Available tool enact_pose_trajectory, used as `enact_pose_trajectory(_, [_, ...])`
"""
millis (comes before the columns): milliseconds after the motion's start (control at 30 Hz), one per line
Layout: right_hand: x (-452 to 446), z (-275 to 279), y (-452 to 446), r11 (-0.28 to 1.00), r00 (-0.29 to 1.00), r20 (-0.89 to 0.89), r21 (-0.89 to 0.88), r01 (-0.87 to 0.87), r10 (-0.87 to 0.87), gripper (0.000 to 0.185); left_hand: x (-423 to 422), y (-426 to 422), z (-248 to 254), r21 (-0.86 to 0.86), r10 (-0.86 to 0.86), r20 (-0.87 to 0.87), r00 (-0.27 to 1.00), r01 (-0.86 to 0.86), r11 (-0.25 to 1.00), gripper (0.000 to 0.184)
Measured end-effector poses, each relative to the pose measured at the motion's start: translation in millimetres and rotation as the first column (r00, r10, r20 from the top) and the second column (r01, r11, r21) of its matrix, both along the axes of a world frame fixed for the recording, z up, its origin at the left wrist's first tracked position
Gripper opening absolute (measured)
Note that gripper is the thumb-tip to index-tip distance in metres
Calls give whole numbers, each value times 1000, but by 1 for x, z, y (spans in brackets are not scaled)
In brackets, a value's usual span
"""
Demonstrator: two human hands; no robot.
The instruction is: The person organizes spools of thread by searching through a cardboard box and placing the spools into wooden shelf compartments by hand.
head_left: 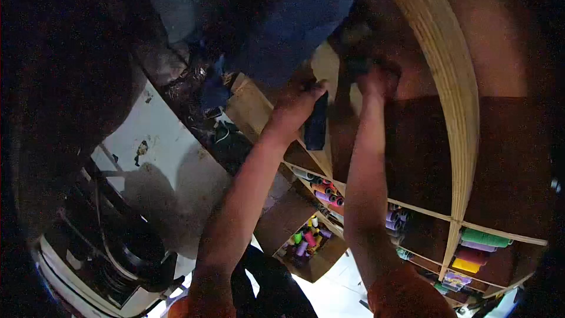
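Both my arms reach forward into a dim shelf space. My left hand (297,103) is closed at the edge of a dark blue cloth (316,122), which hangs below its fingers. To its right, my right hand (378,81) is curled in shadow near a dark item that I cannot make out. A large blue cloth or bag (288,29) lies above my left hand. Between the hands a pale cardboard-like piece (327,68) shows.
A curved wooden shelf edge (450,76) runs down the right. Below are shelves with thread spools (485,237) and an open box (315,268) of coloured spools. A white surface (153,141) lies left, above a dark machine-like object (118,241).
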State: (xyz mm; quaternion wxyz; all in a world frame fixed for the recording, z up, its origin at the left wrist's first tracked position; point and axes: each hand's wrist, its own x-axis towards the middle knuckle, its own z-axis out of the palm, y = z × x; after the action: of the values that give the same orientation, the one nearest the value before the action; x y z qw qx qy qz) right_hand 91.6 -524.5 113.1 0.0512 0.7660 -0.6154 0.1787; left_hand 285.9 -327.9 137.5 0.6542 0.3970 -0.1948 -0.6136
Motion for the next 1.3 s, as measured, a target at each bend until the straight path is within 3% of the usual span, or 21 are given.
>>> enact_pose_trajectory(67, [36,36,9,997,913,-400,-20,78,-79,55,2,-1,-3,-1,22,8,1000,-22,1000,30])
enact_pose_trajectory(100, [49,43,11,994,869,-484,-43,97,-106,54,1,-3,-6,32,50,23,998,-51,998,30])
enact_pose_trajectory(133, [52,44,9,994,881,-460,-58,96,-111,53,1,-6,-8,61,79,41,996,-82,995,29])
enact_pose_trajectory(200, [52,44,3,992,906,-406,-84,92,-119,52,0,-7,-12,19,106,31,994,-107,994,28])
enact_pose_trajectory(333, [38,39,-15,985,988,-98,-135,108,-122,49,0,-9,-15,34,108,-42,993,-107,994,26])
enact_pose_trajectory(500, [27,27,-35,983,950,299,-124,138,-95,45,1,-10,-18,45,110,-138,984,-105,993,24])
enact_pose_trajectory(633, [21,9,-28,983,801,594,-88,161,-78,42,-2,-6,-8,25,163,-273,948,-163,986,28])
enact_pose_trajectory(733, [23,-2,-19,983,636,768,-54,173,-70,40,8,-2,-10,33,53,-180,982,-48,998,36])
enact_pose_trajectory(833, [30,-10,8,988,362,929,19,154,-75,38,13,-3,-12,-15,69,-23,997,-70,997,44])
enact_pose_trajectory(933, [46,2,74,970,-10,971,238,-45,-238,36,15,0,-5,146,84,-229,970,-51,988,48])
enact_pose_trajectory(967, [57,24,108,938,-55,946,307,-159,-319,32,15,-1,-3,178,118,-270,955,-71,981,49])
enact_pose_trajectory(1000, [69,46,143,888,-83,910,373,-269,-407,28,11,-4,-5,187,183,-275,944,-135,973,49])
enact_pose_trajectory(1067, [67,49,179,793,0,878,432,-431,-478,24,14,-4,-5,174,206,-283,937,-161,972,50])
enact_pose_trajectory(1133, [69,48,195,835,-27,903,386,-392,-429,24,16,0,1,132,112,-306,946,-74,988,52])
enact_pose_trajectory(1233, [70,44,190,892,-57,917,367,-265,-394,27,9,-2,-4,39,-120,-214,969,132,991,45])
enact_pose_trajectory(1300, [63,43,170,924,-47,932,347,-160,-358,26,-2,-11,-15,-27,113,233,966,-110,994,46])
